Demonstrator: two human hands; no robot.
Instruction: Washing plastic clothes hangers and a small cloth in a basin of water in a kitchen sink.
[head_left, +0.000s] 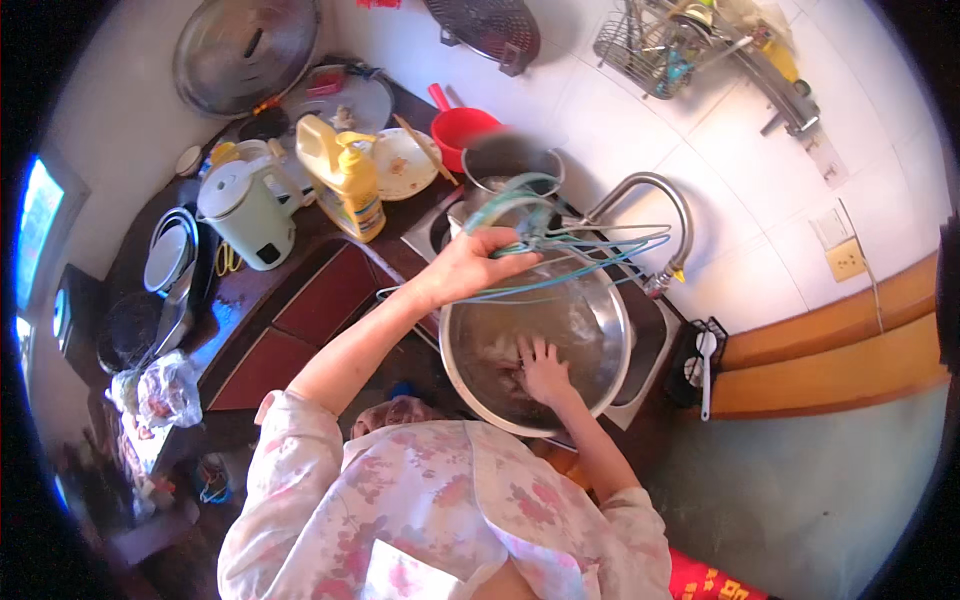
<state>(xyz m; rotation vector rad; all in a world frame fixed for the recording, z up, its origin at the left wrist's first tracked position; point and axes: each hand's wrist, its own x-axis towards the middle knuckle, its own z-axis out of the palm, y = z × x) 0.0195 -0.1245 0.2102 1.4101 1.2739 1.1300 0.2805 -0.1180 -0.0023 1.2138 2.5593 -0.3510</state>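
Observation:
My left hand (480, 262) grips a bundle of thin blue-green and grey wire clothes hangers (615, 251). Their hooks stick up blurred above my fingers, and the long wire arms spread right over the far part of a large round steel basin (613, 307). Cloudy, brownish water (480, 345) lies in this basin. My right hand (546, 371) reaches into it from the near side with spread fingers, partly in the water. Pale, pinkish shapes (502, 360) show beside those fingers; I cannot tell what they are.
The basin rests over a steel sink (656, 352) below a curved faucet (681, 217). Behind stand a steel pot (517, 161) and red dipper (454, 131). Leftward are a yellow pump bottle (360, 199), a patterned plate (401, 169) and an electric kettle (251, 214). A utensil caddy (701, 360) sits right.

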